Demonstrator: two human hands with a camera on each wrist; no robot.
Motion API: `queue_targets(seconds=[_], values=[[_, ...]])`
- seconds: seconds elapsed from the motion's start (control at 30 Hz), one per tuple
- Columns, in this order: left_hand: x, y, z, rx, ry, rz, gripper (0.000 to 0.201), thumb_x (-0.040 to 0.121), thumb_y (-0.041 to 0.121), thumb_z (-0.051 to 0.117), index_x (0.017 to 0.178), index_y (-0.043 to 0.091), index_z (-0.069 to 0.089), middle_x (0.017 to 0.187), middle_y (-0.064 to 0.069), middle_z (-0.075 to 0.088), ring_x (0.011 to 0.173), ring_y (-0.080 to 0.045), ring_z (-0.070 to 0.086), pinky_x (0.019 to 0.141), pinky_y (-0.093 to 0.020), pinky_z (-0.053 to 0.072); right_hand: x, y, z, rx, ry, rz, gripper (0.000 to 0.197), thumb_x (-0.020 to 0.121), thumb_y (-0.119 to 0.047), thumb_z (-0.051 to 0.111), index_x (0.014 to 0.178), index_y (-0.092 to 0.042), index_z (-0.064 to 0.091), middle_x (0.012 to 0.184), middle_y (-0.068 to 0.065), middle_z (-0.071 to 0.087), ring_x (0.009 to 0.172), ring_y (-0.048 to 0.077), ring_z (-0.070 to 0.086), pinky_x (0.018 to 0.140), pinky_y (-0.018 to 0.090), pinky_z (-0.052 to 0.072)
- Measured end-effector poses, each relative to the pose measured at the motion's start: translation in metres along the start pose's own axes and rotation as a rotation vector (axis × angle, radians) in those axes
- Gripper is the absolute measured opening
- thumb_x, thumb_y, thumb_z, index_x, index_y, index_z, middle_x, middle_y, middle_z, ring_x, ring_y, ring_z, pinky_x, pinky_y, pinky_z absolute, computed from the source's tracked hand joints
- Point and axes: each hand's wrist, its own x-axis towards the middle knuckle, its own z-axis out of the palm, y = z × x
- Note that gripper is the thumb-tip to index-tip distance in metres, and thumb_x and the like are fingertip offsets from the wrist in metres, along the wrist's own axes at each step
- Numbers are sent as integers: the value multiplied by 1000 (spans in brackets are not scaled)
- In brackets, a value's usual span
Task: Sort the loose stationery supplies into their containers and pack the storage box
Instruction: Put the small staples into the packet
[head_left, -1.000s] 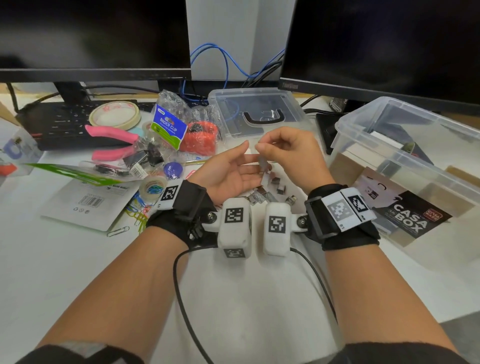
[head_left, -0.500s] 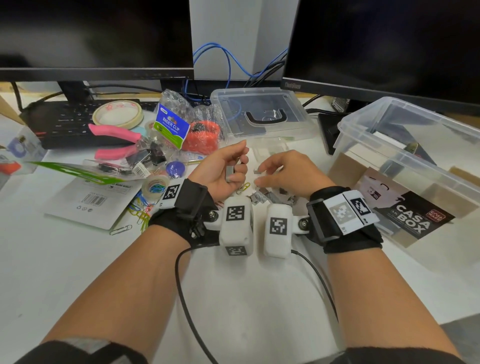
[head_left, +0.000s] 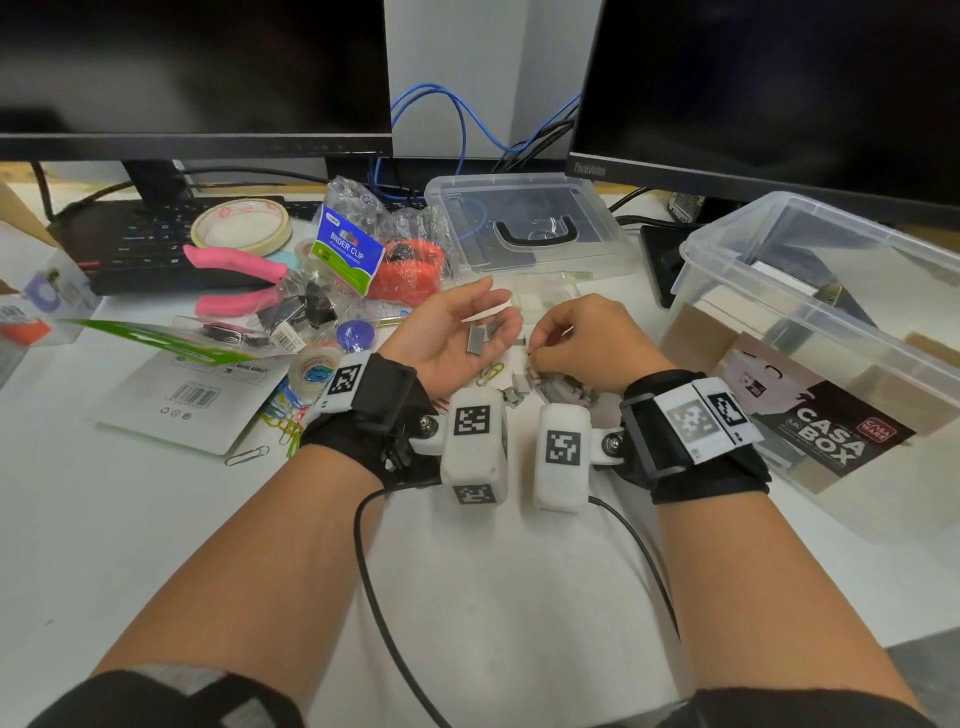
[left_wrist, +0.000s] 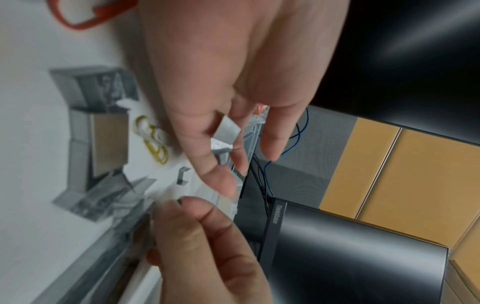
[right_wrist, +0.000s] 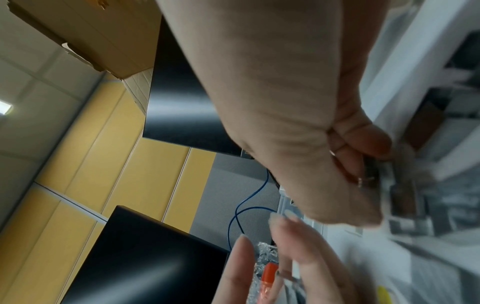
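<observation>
Head view: we see the left hand (head_left: 452, 332) held palm up above the desk (head_left: 493, 571), its grip spread and relaxed, with two small grey staple strips (head_left: 480, 338) lying on the palm and fingers. The right hand (head_left: 587, 338) is palm down just beside it, its grip curled and pinching a small piece at the loose staple pile (head_left: 550, 387) on the desk between the wrists. A yellow paper clip (head_left: 491, 373) lies beside that pile. The clear storage box (head_left: 831, 312), labelled CASA BOX, stands open at the right; its lid (head_left: 524, 228) lies behind the hands. To the left we note a binder clip packet (head_left: 348, 249), pink-handled pliers (head_left: 234, 275) and a tape roll (head_left: 240, 226). Left wrist view: we see the staple strips (left_wrist: 226, 131) resting on the extended fingers (left_wrist: 215, 164) of the left hand, with the right hand (left_wrist: 207, 246) below, thumb and forefinger pressed together; more staple strips (left_wrist: 96, 144) lie on the desk. Right wrist view: we see the right hand (right_wrist: 298, 123) with its fingers (right_wrist: 363, 148) curled round blurred grey staples (right_wrist: 376, 174), and the left hand (right_wrist: 298, 257) spread below.
</observation>
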Motion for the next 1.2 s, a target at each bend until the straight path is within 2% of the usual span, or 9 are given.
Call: queue_targets(seconds=[0.13,0.2,0.4,0.53,0.67,0.77,0.9,1.1,1.2], values=[[-2,0,0,-12,-14,23,21,94,16,53,96,-4,58,95,-21,58,102,-30,60,78,-38,56,-1,3,-6,86,141,-28,3,78,-11,68,79,-14,68,70,-9,58,64,2,52,58,-1,37],[-1,0,0,6,-12,22,21,94,16,53,97,-4,58,102,-22,56,110,-33,57,78,-38,56,-1,4,-9,213,201,-46,4,78,-11,69,79,-16,69,70,-9,61,69,7,57,68,7,43],[-3,-4,1,51,-112,12,36,98,19,45,120,-9,52,119,-23,60,102,-32,64,88,-39,53,-1,-9,-3,540,198,-161,10,79,-12,73,87,-16,70,80,1,69,74,10,64,76,23,53],[-5,-3,3,-11,-57,54,19,97,13,48,96,-4,57,94,-16,66,89,-30,66,77,-36,58,3,-4,0,565,283,-145,8,84,-11,68,84,-19,68,81,2,69,78,17,66,71,25,55],[-2,-1,1,-21,-2,41,17,95,6,49,87,-5,60,75,-13,66,65,-21,68,56,-22,57,11,7,3,489,294,-36,17,85,-8,65,77,-23,66,80,1,65,78,19,64,61,22,50],[0,-1,1,-12,21,24,15,94,2,49,88,-3,62,75,-10,63,58,-16,65,48,-16,51,13,11,5,388,257,30,13,86,-9,63,83,-20,68,79,-2,63,71,13,59,66,25,49],[1,1,0,-17,20,17,13,93,2,50,86,-1,61,69,-7,61,58,-12,61,52,-14,50,10,7,10,139,62,27,17,86,-15,65,102,-18,71,85,-1,61,75,10,53,73,20,39],[-1,0,0,27,59,54,10,91,-3,52,86,2,59,65,-6,61,60,-12,59,51,-13,50,10,3,11,58,23,26,4,82,-10,69,82,-14,67,69,-10,56,53,-2,50,52,2,37],[-2,0,1,-15,55,55,10,90,-6,51,88,0,58,74,-12,59,65,-17,62,51,-17,53,9,3,10,40,41,3,6,83,-14,68,88,-15,66,74,-8,56,68,6,51,55,0,35]])
